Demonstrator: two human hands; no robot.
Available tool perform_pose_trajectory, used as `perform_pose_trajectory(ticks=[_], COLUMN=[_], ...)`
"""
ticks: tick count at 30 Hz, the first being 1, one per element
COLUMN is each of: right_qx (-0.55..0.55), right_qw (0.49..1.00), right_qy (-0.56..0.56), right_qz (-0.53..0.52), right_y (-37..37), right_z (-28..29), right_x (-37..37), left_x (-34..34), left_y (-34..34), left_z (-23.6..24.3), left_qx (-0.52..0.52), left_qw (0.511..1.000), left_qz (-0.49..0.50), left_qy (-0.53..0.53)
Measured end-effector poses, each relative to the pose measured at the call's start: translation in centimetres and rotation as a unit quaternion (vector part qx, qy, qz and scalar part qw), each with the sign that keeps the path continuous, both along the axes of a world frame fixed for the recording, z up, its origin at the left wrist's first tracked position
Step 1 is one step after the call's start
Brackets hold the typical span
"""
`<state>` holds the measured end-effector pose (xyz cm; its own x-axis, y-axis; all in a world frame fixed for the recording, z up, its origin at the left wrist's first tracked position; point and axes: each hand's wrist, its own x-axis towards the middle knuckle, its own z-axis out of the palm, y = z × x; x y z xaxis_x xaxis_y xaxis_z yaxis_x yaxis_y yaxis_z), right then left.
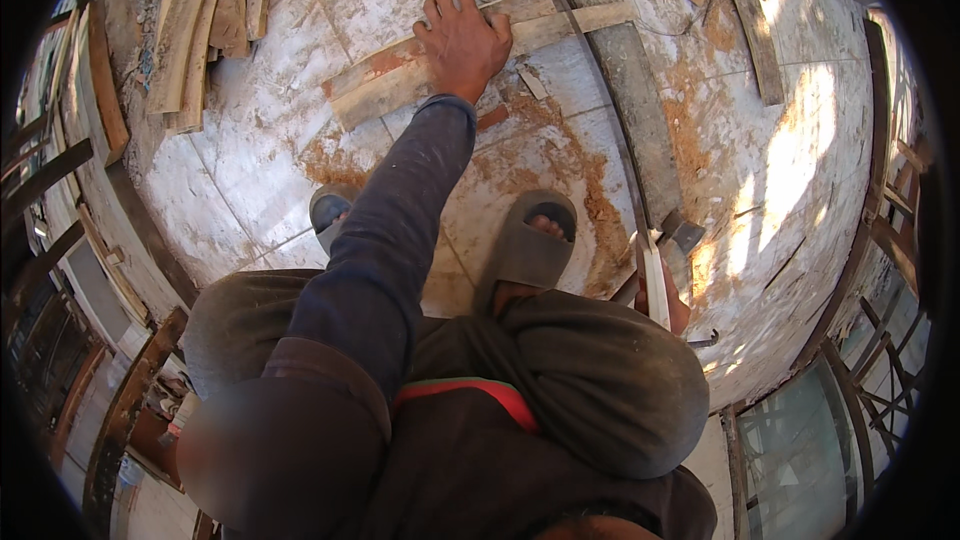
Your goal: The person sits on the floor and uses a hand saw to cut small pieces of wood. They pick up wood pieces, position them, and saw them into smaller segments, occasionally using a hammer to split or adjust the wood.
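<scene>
My left hand (463, 45) bears down on a pale wooden plank (375, 92), its fingers bent and spread over the wood. A second strip of wood (525, 5) lies along the plank's far side. Beside my right knee, my right hand (677, 308) is closed around the pale handle (655, 280) of what looks like a handsaw; most of its fingers are hidden. The saw's long, thin dark blade (612, 100) shows edge-on and crosses over the plank's right end in this view. How near the blade is to the wood, I cannot tell.
A wide grey board (640, 110) lies right of the blade, with a dark block (682, 230) at its near end. Several boards (215, 5) lie at the far left. Another plank (748, 20) is far right. Sawdust (595, 180) covers tiles around my sandals (535, 240).
</scene>
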<state>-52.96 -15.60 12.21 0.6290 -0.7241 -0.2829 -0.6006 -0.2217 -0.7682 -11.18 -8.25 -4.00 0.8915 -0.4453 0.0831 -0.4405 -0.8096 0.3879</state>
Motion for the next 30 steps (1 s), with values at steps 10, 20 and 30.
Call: perform_pose_trajectory(ticks=[10,20,30], right_qx=[-0.124,-0.071,-0.021], right_qw=[0.978,0.986,0.999], right_qy=[-0.121,-0.129,0.001], right_qz=[0.119,0.073,0.024], right_y=[-1.8,-1.3,-0.3], right_z=[-1.6,-0.9,-1.7], right_x=[13.1,11.7,3.1], left_x=[-0.1,-0.3,-0.5], left_y=[-0.1,-0.2,-0.1], left_z=[1.5,1.0,1.6], left_qx=[0.006,-0.033,-0.020], left_qw=[1.000,0.999,1.000], left_qz=[0.011,0.003,0.020], left_qy=[0.009,0.032,0.001])
